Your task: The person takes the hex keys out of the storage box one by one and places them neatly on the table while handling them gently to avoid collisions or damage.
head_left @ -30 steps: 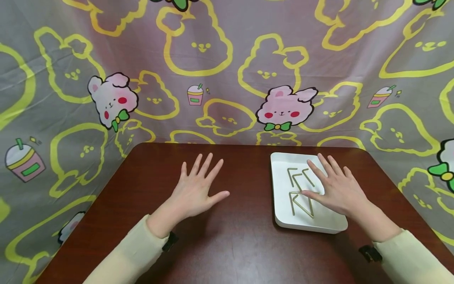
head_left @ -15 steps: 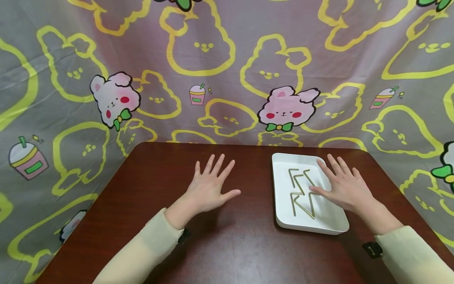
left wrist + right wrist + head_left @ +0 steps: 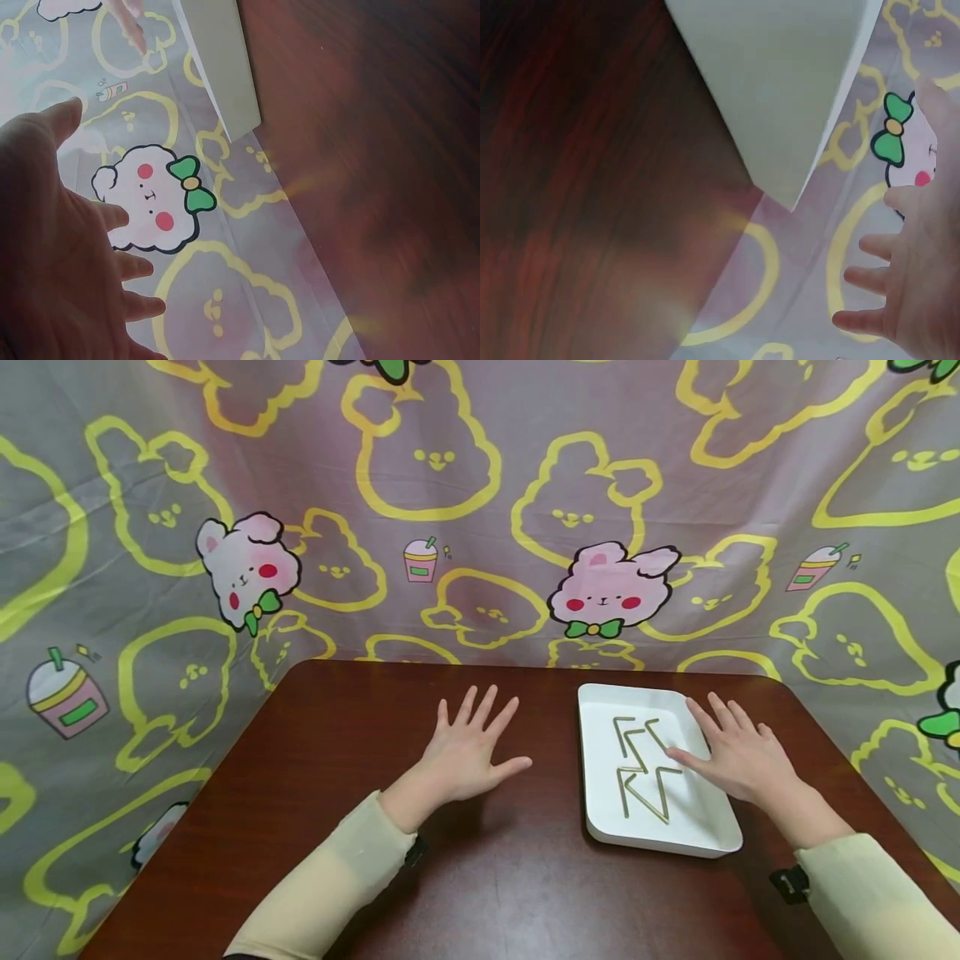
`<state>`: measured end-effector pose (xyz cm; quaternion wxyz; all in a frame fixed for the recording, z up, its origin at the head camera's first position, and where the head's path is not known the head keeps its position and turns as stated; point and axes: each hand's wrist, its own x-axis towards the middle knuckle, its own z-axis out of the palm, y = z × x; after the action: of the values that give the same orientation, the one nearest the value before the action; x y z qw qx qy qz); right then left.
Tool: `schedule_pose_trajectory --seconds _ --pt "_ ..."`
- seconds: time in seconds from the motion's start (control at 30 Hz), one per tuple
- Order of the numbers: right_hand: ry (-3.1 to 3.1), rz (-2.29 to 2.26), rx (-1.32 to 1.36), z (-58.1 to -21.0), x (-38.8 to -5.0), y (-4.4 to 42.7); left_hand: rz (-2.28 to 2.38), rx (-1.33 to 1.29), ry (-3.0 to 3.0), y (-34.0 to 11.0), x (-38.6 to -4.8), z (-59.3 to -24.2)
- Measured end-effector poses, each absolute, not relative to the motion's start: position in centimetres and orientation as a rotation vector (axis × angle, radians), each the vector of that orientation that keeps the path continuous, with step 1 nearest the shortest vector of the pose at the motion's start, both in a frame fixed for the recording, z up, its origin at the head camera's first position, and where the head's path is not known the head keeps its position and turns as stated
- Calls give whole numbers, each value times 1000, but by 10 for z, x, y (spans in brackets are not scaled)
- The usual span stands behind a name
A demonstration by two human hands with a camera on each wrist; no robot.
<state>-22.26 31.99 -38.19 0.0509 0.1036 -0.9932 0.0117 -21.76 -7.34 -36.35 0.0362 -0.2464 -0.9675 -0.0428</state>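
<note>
right hand [image 3: 741,760] partly hides tray [image 3: 701,817]; curtain [image 3: 480,539] behind

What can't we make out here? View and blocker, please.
Head: part of the white tray, behind the right hand.
Both wrist views: the bent rods, hidden by the white tray's side.
Left wrist: part of the left hand, cut off by left and bottom edges.

I can read no word, number or brand from here; the green label [image 3: 78,712] on the printed cup [image 3: 67,692] at middle left bears no legible lettering.
</note>
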Motion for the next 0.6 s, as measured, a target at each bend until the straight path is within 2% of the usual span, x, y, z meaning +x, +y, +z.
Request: schedule_pose_trajectory --seconds 0.6 --pt "-3174 437 159 -397 -236 347 -242 -805 -2995 -46 -223 -376"
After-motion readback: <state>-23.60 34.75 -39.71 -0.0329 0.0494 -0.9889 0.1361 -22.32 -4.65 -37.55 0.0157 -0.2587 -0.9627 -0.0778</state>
